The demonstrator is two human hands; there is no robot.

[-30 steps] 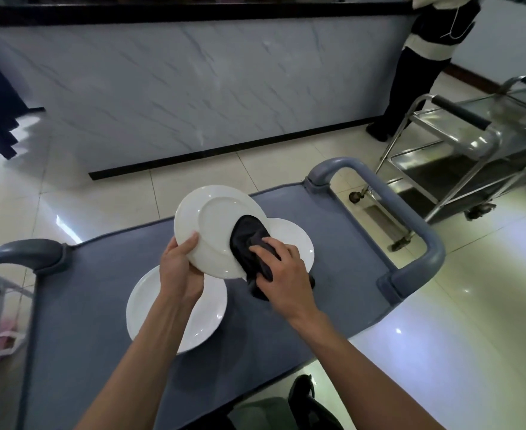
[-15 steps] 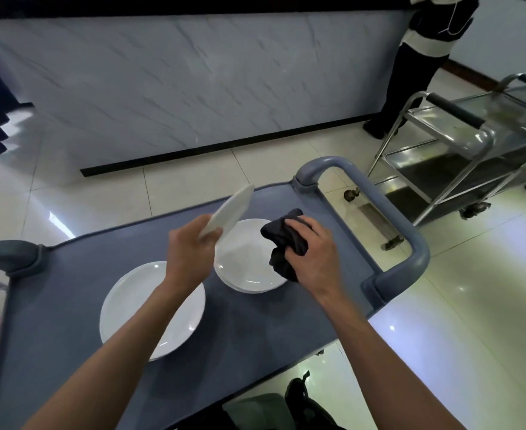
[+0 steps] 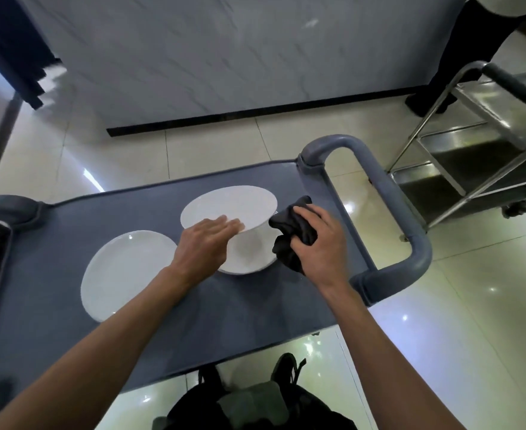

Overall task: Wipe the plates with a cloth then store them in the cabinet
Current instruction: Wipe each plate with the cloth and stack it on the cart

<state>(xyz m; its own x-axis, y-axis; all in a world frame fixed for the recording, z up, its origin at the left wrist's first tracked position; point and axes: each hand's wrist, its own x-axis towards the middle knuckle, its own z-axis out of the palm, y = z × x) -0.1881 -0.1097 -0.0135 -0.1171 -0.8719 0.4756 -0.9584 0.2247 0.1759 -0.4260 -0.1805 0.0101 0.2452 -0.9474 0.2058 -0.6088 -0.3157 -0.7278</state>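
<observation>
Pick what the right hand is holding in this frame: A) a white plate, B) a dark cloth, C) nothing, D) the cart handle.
B: the right hand has its fingers curled round a bunched dark cloth beside the plates, while the left hand holds the upper white plate.

plates white, cloth black, cart top grey-blue, counter front white marble with grey veins, floor tiles cream, second trolley silver steel.

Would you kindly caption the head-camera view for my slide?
Left hand holds a round white plate above another; right hand grips a crumpled black cloth.
</observation>
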